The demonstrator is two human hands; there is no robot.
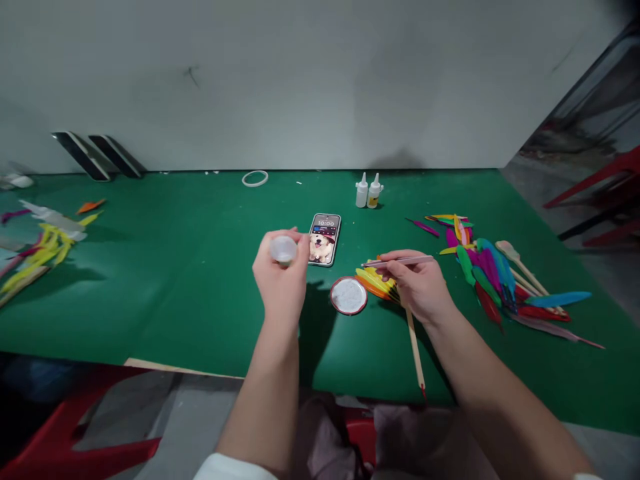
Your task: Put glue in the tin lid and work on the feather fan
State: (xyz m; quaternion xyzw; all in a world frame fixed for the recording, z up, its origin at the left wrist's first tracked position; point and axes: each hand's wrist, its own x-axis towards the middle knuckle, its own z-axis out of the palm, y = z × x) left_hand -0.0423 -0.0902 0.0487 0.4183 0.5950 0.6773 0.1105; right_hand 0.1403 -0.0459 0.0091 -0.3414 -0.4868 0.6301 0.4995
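Observation:
My left hand (pixel 281 277) is raised over the table, closed around a small white container (pixel 283 249) whose round end faces me; the rest is hidden by the fingers. In my right hand (pixel 417 283) is a slim pinkish pen-like tool (pixel 400 262), pinched and lying nearly level, its tip to the left. Below that hand, yellow and orange feathers (pixel 376 281) are joined to a wooden stick (pixel 415 347) with a red end. A round white lid with a red rim (pixel 349 296) lies between my hands, touching or just beside the feathers.
A lit phone (pixel 325 240) lies beyond my left hand. Two white dropper bottles (pixel 368 192) and a white ring (pixel 255 178) are near the wall. Colourful feathers and wooden spoons (pixel 523 260) lie right; yellow strips (pixel 47 250) lie far left. Two dark slabs (pixel 97 157) lean on the wall.

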